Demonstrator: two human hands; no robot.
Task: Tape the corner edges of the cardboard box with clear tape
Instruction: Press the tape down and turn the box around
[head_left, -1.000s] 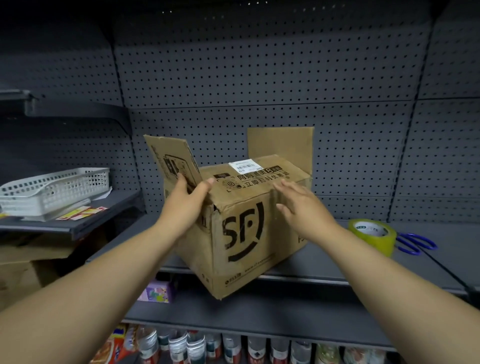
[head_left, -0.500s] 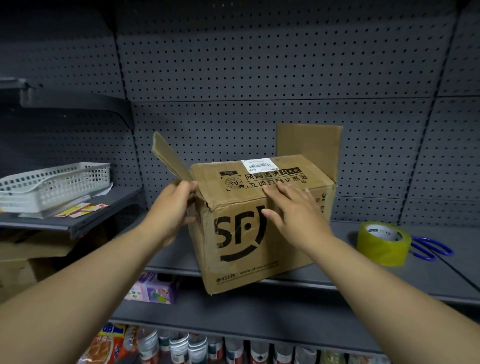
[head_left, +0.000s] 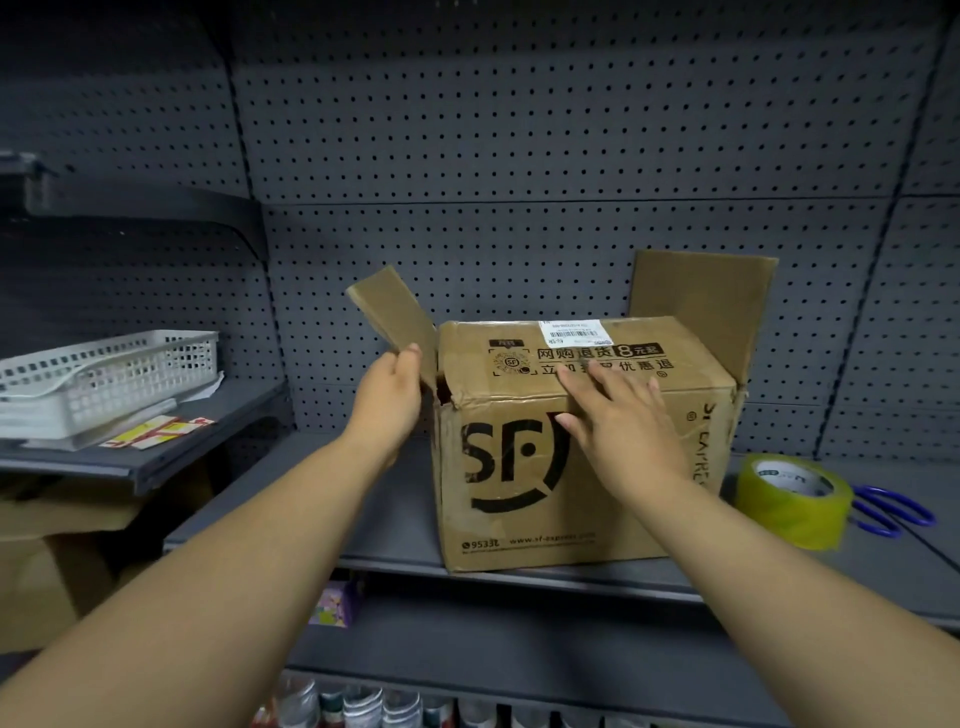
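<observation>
Cardboard box (head_left: 519, 467) stood on grey shelf (head_left: 322, 499), both hands on it.
Box sat upright at shelf front edge, SF logo facing cam. Near top panel was folded down; L side flap (head_left: 395, 317) & R side flap (head_left: 696, 301) stood up. White basket (head_left: 104, 379) sat on separate shelf, far L. L hand (head_left: 387, 400) gripped L side flap near its base, fingers round its edge. R hand (head_left: 618, 415) lay flat, fingers straight, pressing top panel. Tape roll (head_left: 795, 499) lay just R of box, not touching; blue scissors (head_left: 893, 512) just beyond roll.
</observation>
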